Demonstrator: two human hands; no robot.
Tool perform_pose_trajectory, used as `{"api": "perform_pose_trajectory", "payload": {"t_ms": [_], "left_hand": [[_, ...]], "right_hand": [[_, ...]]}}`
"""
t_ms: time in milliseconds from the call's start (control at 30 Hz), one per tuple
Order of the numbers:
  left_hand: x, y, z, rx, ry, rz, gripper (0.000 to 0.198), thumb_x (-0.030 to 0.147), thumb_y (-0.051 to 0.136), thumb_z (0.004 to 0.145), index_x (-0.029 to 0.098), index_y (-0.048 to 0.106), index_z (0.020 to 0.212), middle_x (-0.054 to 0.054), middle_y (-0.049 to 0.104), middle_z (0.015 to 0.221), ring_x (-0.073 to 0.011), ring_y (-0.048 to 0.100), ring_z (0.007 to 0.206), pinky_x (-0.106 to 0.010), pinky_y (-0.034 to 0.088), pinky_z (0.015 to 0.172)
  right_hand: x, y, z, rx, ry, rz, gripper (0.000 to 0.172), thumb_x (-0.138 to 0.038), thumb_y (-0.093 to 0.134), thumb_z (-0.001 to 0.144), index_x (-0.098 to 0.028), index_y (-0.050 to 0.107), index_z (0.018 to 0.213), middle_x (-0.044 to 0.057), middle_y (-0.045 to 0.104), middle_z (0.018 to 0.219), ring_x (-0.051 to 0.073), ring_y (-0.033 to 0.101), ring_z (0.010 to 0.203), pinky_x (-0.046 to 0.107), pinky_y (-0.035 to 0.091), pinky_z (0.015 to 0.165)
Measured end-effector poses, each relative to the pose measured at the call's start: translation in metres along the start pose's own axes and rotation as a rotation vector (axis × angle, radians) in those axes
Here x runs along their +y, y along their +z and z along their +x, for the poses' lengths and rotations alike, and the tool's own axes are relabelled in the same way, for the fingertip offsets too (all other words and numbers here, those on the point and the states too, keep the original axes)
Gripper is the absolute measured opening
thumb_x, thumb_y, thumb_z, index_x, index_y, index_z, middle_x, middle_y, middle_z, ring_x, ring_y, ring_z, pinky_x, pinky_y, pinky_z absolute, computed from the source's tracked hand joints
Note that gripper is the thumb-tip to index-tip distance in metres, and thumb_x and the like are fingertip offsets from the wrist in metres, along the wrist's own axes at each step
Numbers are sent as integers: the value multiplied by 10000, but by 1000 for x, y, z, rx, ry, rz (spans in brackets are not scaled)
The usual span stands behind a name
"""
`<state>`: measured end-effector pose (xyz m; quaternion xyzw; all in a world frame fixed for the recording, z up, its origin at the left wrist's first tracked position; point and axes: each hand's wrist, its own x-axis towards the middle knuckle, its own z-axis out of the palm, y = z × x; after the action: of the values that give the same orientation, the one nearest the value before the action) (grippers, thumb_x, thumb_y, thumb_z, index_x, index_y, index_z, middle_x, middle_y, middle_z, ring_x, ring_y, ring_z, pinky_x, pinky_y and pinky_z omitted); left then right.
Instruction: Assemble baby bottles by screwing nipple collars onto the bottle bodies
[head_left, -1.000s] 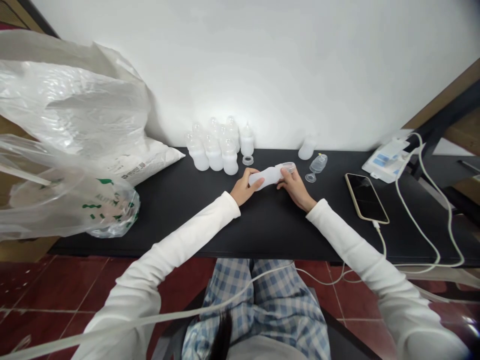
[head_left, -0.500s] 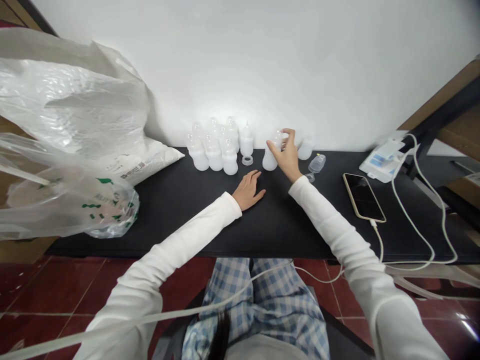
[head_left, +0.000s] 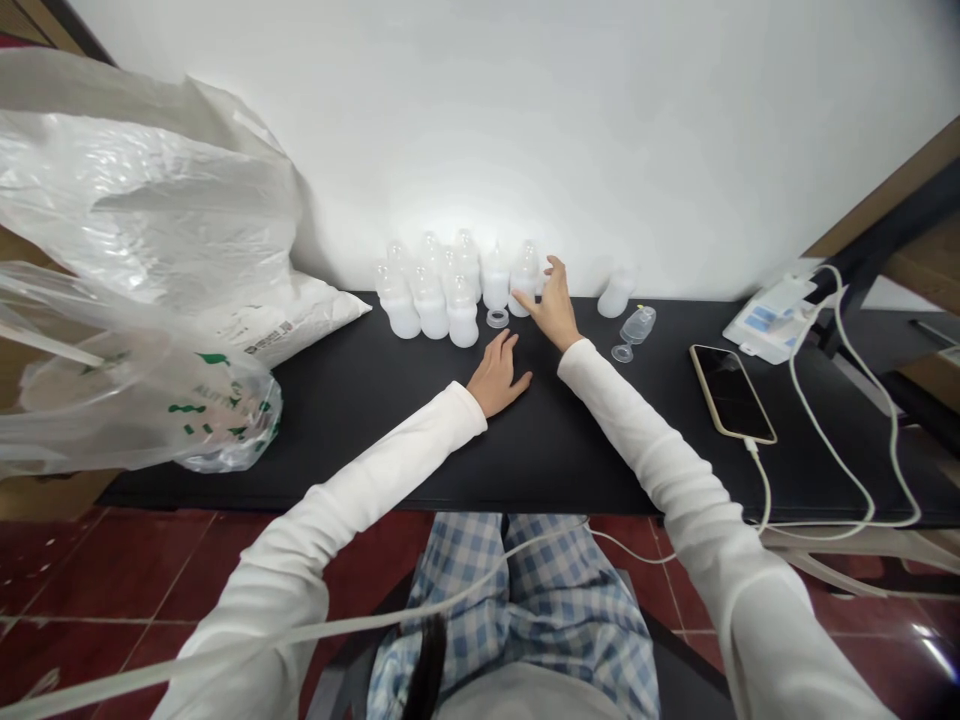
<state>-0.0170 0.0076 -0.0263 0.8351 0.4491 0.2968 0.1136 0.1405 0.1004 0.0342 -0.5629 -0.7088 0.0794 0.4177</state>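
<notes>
Several white bottles with clear domed caps [head_left: 430,305] stand grouped at the back of the black table [head_left: 420,425]. A domed bottle [head_left: 524,280] stands at the right end of the group, beside my right hand [head_left: 553,308], whose thumb and fingers are spread apart around its right side. Left of it is a bottle with a nipple top [head_left: 496,282], and a clear ring [head_left: 497,318] lies in front. My left hand [head_left: 497,378] rests on the table with its fingers apart, holding nothing. Farther right are a white bottle [head_left: 614,295] and a clear cap piece [head_left: 637,325].
A phone [head_left: 733,393] with a charging cable lies at the right, near a white power strip [head_left: 769,320] with looping cables. Large plastic bags [head_left: 150,220] fill the left side. A white wall rises behind the table, and a cable crosses over my lap.
The domed bottle has moved left and back, up to the group. My right hand has moved left with it and its fingers have opened from it. My left hand has barely moved.
</notes>
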Motion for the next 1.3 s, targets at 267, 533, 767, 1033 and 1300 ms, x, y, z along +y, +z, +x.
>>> {"api": "perform_pose_trajectory", "payload": {"t_ms": [267, 533, 767, 1033, 1300], "left_hand": [[11, -1, 17, 52, -65, 207, 687, 339, 461, 971, -83, 326, 1497, -325, 330, 1604, -387, 248, 1571, -517, 264, 1297], [10, 10, 37, 113, -209, 233, 694, 282, 510, 937, -119, 343, 1479, -356, 368, 1571, -432, 289, 1543, -558, 279, 1269], [5, 3, 20, 71, 48, 114, 305, 192, 547, 917, 106, 572, 1209, -174, 589, 1172, -308, 647, 1112, -475, 547, 1000], [4, 1, 17, 192, -158, -450, 205, 211, 689, 877, 174, 610, 1063, -83, 556, 1116, -154, 637, 929, -316, 589, 831], [9, -4, 25, 252, -531, -941, 106, 271, 574, 983, 178, 625, 982, -43, 716, 963, -121, 678, 817, -215, 557, 677]], "right_hand": [[16, -91, -85, -111, -25, -730, 354, -283, 366, 1027, -104, 663, 1096, 199, 637, 1049, 308, 619, 959, 398, 460, 796], [44, -121, -115, -281, 110, -880, 422, -442, 436, 1024, -205, 664, 1288, 198, 646, 1122, 304, 614, 937, 329, 369, 672], [64, -120, -109, -266, 59, -637, 303, -337, 542, 960, -175, 655, 1190, 163, 605, 1052, 302, 602, 918, 371, 470, 726], [33, -83, -96, -225, -118, -73, 249, -182, 649, 805, -198, 646, 1054, 65, 528, 968, 191, 572, 798, 365, 542, 810], [21, -48, -79, -192, -13, 322, 157, -228, 604, 827, -225, 668, 971, 39, 504, 970, 155, 578, 804, 341, 571, 767]]}}
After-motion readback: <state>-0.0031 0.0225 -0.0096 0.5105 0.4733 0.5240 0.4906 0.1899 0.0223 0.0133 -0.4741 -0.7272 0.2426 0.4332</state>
